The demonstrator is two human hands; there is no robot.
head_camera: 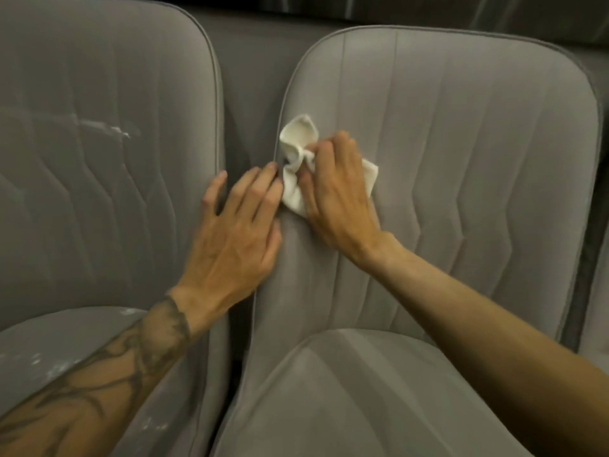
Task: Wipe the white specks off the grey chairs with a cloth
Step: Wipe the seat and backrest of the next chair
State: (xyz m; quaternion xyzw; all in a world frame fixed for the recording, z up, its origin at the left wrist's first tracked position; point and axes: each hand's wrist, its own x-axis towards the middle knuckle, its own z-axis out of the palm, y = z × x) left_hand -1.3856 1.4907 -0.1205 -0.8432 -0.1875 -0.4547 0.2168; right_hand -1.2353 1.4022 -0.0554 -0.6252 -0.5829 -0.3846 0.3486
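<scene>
1. Pressing into the upholstery in the head view, the right hand (336, 189) had its fingers curled round a bunched white cloth (298, 150). It held the cloth against the left edge of the backrest of the right grey chair (461, 159), just inside the piping (283, 103).
2. The cloth touched the fabric. One crumpled fold stuck out on the far side of the knuckles and a corner showed to the right of the hand. Bunching it this way probably gave a firm pad to rub with, rather than a loose sheet that would slide.
3. The left hand (237, 232) held nothing. Its fingers were straight and spread, and it lay flat across the gap (250, 94) between the two chairs, with its fingertips just beside the cloth. It seemed placed there to brace the backrest edge so the fabric would not give under the rubbing.
4. The left grey chair (99, 192) carried a white streak (108, 127) on its backrest and white specks (49, 364) on its seat, near the tattooed forearm. Neither looked wiped.
5. No specks showed plainly on the right chair, though blur around the hands hid the spot under the cloth.
6. Judging from this, the edge of the right chair was the step in hand, and the left chair remained to be done.
</scene>
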